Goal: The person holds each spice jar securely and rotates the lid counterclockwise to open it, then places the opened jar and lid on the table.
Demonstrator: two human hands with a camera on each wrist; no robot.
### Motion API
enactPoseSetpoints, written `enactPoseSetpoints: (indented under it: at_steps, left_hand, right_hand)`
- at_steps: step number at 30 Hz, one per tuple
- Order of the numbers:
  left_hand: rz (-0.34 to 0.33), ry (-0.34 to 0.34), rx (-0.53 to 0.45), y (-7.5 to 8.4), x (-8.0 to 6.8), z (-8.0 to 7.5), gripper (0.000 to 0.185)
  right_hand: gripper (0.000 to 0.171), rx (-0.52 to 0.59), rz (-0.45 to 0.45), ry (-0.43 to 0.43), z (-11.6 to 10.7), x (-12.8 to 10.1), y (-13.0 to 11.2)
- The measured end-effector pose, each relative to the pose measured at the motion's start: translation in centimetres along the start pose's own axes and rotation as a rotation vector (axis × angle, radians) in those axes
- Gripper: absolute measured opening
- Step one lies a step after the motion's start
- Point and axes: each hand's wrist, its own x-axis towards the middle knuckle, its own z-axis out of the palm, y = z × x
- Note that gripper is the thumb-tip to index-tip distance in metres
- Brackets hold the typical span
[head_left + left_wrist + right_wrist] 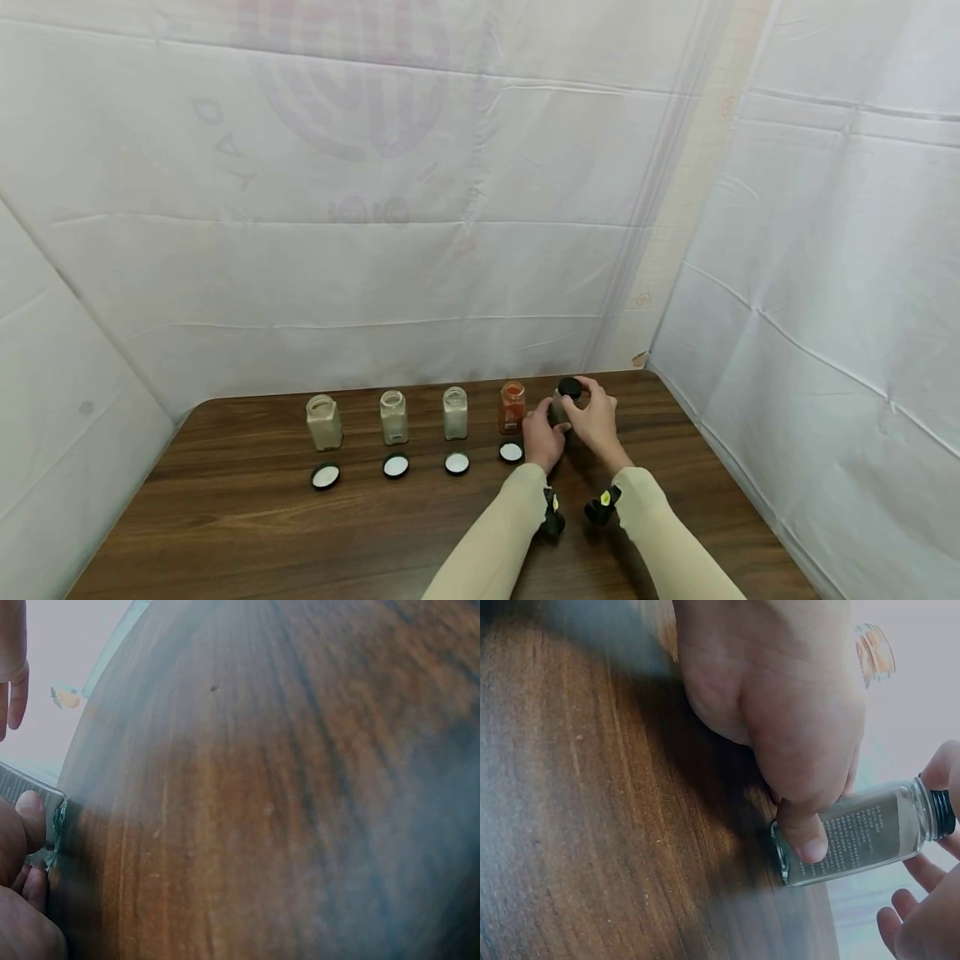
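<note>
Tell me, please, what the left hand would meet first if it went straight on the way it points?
Probably the small clear glass jar its fingers already hold; beyond that, the white sheet wall.

Left hand [543,435] hides most of the capped jar [561,406]; its label print [864,832] is too small to read; worktop [300,787] blurs in both wrist views

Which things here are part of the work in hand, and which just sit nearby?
In hand: labelled glass jar with black cap, gripped by left hand; right hand on the cap.
Nearby: orange jar, three pale open jars, four loose lids.
</note>
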Motion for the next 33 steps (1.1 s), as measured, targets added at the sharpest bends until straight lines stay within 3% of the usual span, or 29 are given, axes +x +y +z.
enactPoseSetpoints:
  at_steps: [7, 14, 23, 33]
  left_hand:
    - [0.010, 0.004, 0.009, 0.12, -0.02, -0.05, 0.041]
    - [-0.003, 0.004, 0.000, 0.03, 0.01, -0.06, 0.041]
    - [-0.008, -0.004, -0.003, -0.10, 0.15, 0.06, 0.043]
    - [-0.008, -0.003, -0.011, -0.12, 0.14, 0.12, 0.041]
  right_hand:
    - [0.066, -0.002, 0.050, 0.015, 0.15, -0.23, 0.03]
    - [0.063, -0.026, 0.075, 0.086, 0.49, -0.23, -0.09]
    - [0.065, -0.056, 0.105, 0.118, 0.94, -0.15, -0.14]
    - [0.056, -0.055, 0.047, 0.109, 0.70, 0.02, -0.11]
